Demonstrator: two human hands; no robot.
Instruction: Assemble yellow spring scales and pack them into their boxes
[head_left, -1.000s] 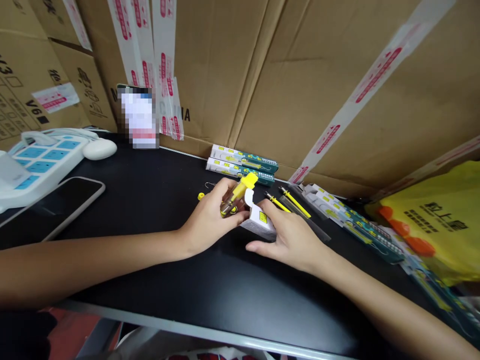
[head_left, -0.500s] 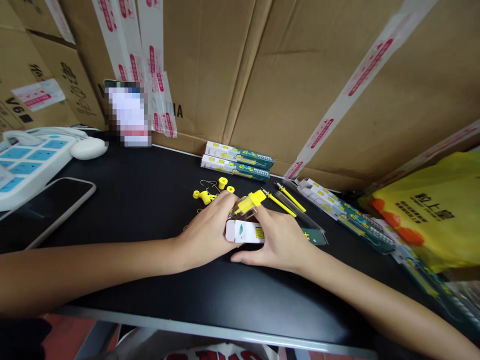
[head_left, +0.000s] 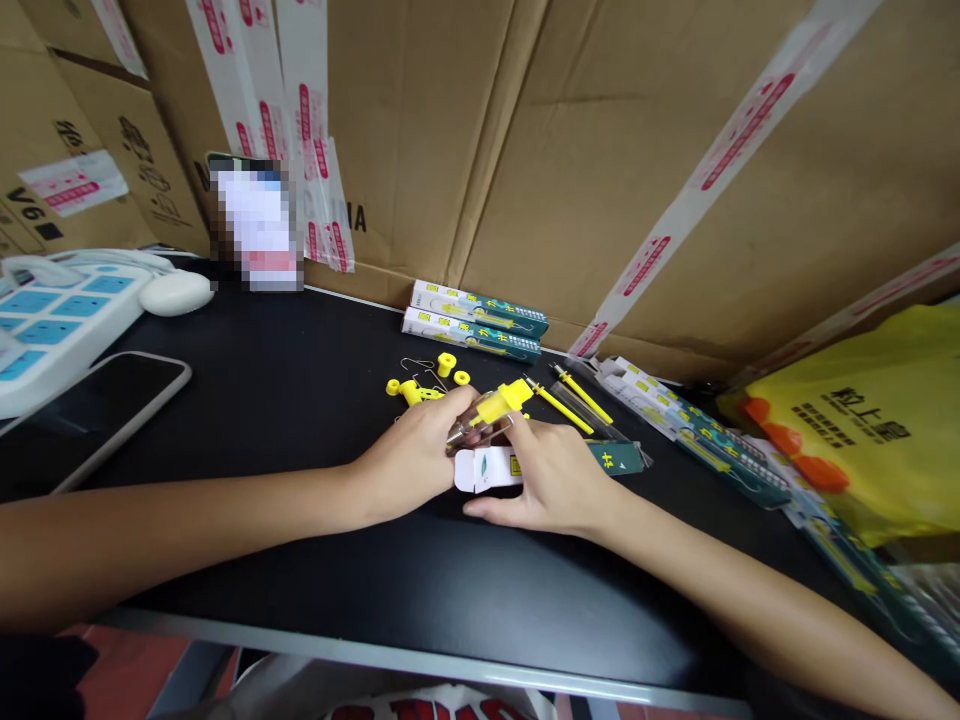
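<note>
**Left hand (head_left: pixel 412 440) with yellow-capped clear piece (head_left: pixel 501 402); right hand (head_left: pixel 566 475) over carton (head_left: pixel 495 467)**

Left hand: closed around the piece's body, fingertips hidden from where I stand. Piece: between the hands, cap tilted up, a bent wire beside it.

Right hand: thumb spread, fingers over the carton's middle; whether it grips, I cannot tell. Carton: open flap towards the left hand, green end emerging beyond the right.

Just beyond the left hand: loose yellow fittings (head_left: pixel 445 365), some partly covered, with wire hooks (head_left: pixel 417 364) hard to count.

Just beyond the right hand: two yellow rods (head_left: pixel 589 397), one partly masked.

Farther out, ahead: two boxes (head_left: pixel 472 322), side by side. Right: yellow bag (head_left: pixel 847 385), cut off. Left: dark-screened phone (head_left: pixel 112 420), cut off; power strip (head_left: pixel 64 325), likewise.
</note>
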